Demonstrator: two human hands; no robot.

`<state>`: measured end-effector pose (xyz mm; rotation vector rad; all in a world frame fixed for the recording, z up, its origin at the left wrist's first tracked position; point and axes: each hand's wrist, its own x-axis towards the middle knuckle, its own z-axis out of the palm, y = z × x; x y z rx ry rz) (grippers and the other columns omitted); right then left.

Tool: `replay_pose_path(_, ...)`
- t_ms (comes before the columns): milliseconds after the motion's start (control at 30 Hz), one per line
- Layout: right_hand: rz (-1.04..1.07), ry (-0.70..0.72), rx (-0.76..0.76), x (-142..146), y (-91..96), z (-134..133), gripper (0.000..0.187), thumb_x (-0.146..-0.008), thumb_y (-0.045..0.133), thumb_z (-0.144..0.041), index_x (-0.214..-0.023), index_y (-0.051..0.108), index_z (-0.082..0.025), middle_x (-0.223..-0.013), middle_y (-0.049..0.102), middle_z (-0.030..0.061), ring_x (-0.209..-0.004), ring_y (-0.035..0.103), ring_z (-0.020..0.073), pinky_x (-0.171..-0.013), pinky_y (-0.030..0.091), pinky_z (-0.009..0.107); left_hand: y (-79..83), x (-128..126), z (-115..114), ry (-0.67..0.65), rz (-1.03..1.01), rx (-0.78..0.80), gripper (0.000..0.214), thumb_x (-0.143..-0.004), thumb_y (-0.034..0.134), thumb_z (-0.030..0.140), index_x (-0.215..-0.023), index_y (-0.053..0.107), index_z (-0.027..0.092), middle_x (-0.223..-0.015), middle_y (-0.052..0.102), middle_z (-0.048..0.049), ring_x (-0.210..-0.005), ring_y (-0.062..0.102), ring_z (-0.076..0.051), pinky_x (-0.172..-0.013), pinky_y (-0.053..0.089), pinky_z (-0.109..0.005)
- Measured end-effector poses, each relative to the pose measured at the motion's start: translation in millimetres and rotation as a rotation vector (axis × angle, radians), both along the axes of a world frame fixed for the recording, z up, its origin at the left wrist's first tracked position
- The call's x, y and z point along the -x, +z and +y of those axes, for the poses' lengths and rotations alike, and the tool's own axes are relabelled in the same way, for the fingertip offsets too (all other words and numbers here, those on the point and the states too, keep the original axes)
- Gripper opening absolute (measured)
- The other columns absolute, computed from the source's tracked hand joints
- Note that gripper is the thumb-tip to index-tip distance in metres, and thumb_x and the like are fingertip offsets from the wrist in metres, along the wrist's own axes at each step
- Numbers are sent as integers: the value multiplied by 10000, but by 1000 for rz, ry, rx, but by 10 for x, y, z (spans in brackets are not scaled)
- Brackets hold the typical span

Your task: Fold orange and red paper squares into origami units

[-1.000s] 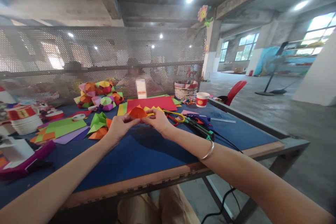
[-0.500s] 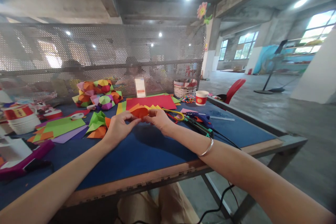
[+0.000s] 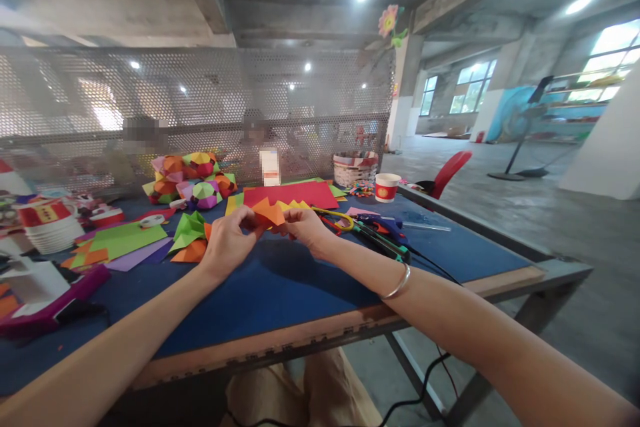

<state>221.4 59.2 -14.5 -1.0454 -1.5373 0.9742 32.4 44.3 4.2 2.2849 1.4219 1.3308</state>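
Observation:
Both my hands hold a small folded orange paper piece (image 3: pixel 269 213) just above the blue table mat (image 3: pixel 280 287). My left hand (image 3: pixel 229 238) pinches its left side with fingers curled. My right hand (image 3: pixel 306 228), with a silver bangle on the wrist, pinches its right side. Behind the piece lie red (image 3: pixel 295 194) and yellow paper sheets. Folded green and orange paper shapes (image 3: pixel 189 235) rest left of my left hand.
Scissors with yellow handles (image 3: pixel 336 217) and a glue gun (image 3: pixel 383 235) with a cord lie to the right. Colourful paper balls (image 3: pixel 193 181), a basket (image 3: pixel 354 169), a red-and-white cup (image 3: pixel 387 187), stacked cups (image 3: pixel 47 225) and a perforated metal screen (image 3: pixel 200 107) stand behind. People sit beyond the screen.
The orange piece has been turned and pressed between my fingers, going from a rounded shape to a more angular fold. My left hand's fingers have curled higher over it.

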Motion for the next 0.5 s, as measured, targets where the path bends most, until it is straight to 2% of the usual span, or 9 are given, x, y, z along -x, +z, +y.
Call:
replay_pose_path(67,-42,37,67,-9,26,-27,315,-1055,674,-381,-1308,675,-193,-1326,687,103,-1099,707,235,-939,626,442,28,-14,-13,-4,-74,10,259,-897,832,329,-1016,657,179,-840,696,23,-773,675,-171,-800,565,-352)
replay_pose_path(133,-79,59,118,-18,52,-54,323,-1051,681,-382,-1307,673,-185,-1317,690,103,-1099,709,238,-939,626,448,50,-22,-8,-26,-149,42,488,-811,905,311,-1181,611,190,-773,683,56,-737,667,-171,-796,545,-336)
replay_pose_path(200,-96,51,130,-22,71,-78,328,-1051,680,-383,-1311,672,-183,-1320,688,101,-1110,707,245,-945,624,452,58,-21,21,-63,-210,110,585,-833,896,340,-1294,572,184,-738,667,71,-697,654,-168,-782,547,-336)
replay_pose_path(267,-106,36,128,-19,81,-96,333,-1052,678,-386,-1312,672,-179,-1321,687,97,-1123,705,254,-950,622,456,49,-14,71,-107,-257,213,448,-946,796,392,-1289,609,172,-815,689,35,-707,662,-165,-769,574,-352)
replay_pose_path(333,-114,24,119,-15,83,-106,332,-1058,665,-392,-1307,677,-172,-1316,688,89,-1138,703,268,-956,619,459,26,-1,127,-154,-298,334,324,-1022,703,409,-1228,666,162,-988,723,-26,-808,701,-178,-787,610,-375)
replay_pose_path(400,-121,24,113,-14,81,-107,320,-1061,661,-390,-1301,680,-179,-1321,688,90,-1134,703,262,-959,618,455,-3,16,176,-196,-332,454,305,-1032,692,404,-1213,687,159,-1140,727,-67,-933,723,-205,-832,630,-399)
replay_pose_path(500,-124,38,99,-19,75,-96,320,-1052,679,-379,-1308,674,-187,-1330,686,102,-1119,704,245,-956,620,456,-37,40,216,-241,-376,600,324,-1026,704,385,-1261,676,164,-1225,716,-88,-1007,725,-225,-866,637,-422)
